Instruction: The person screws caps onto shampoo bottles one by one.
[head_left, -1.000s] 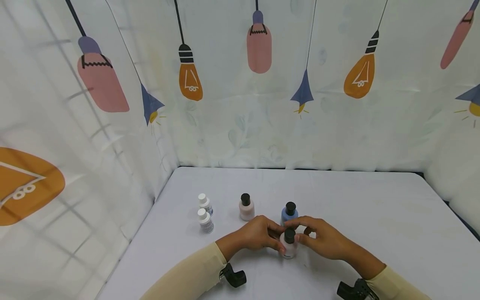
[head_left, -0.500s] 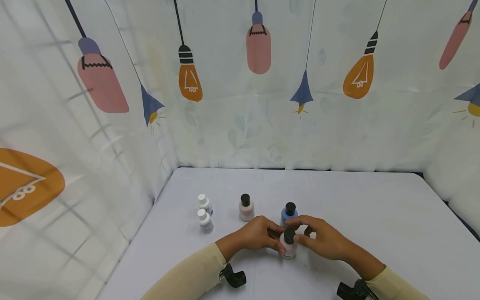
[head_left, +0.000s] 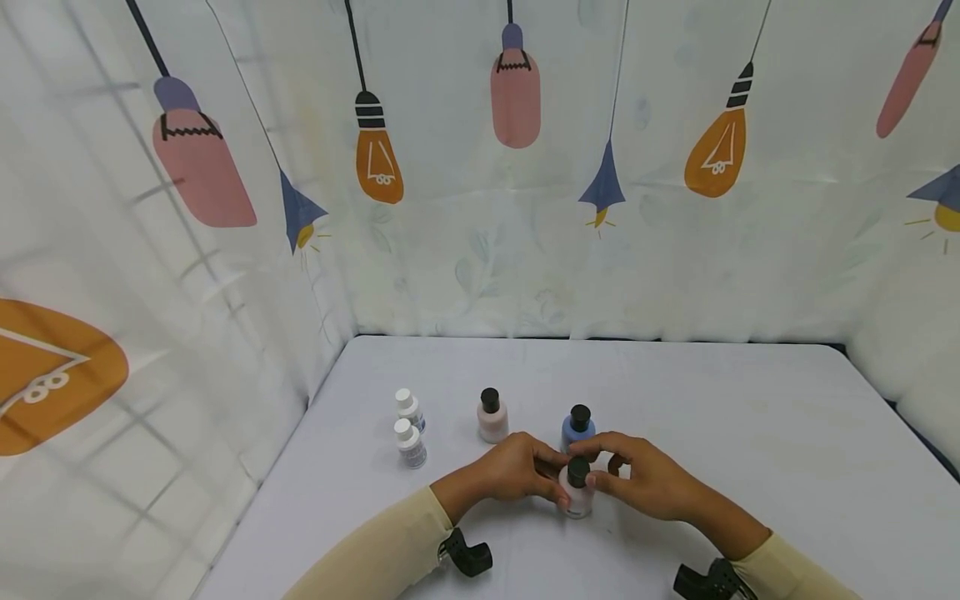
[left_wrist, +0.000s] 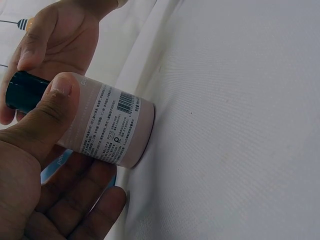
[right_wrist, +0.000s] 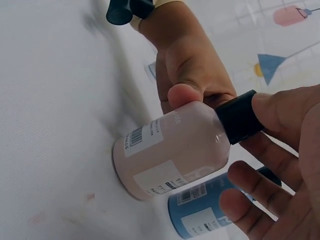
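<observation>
A pale pink bottle [head_left: 576, 502] with a black cap [right_wrist: 240, 117] stands upright on the table in front of the person. My left hand [head_left: 517, 471] grips its body, the thumb pressed along the printed back label [left_wrist: 107, 122]. At the top, my right hand [head_left: 652, 479] pinches the cap between thumb and index finger, its other fingers loosely bent. Just behind is a blue bottle [head_left: 577, 429], also black-capped, partly covered by the right hand's fingers. In the right wrist view this blue bottle [right_wrist: 200, 205] shows beside the pink one.
Another pale pink bottle [head_left: 492, 418] with a black cap stands further back, left of the blue one. Two small white-capped bottles [head_left: 411, 446] stand close together at the left. A white cloth covers the table [head_left: 712, 400], and printed curtains [head_left: 465, 250] rise behind and beside it.
</observation>
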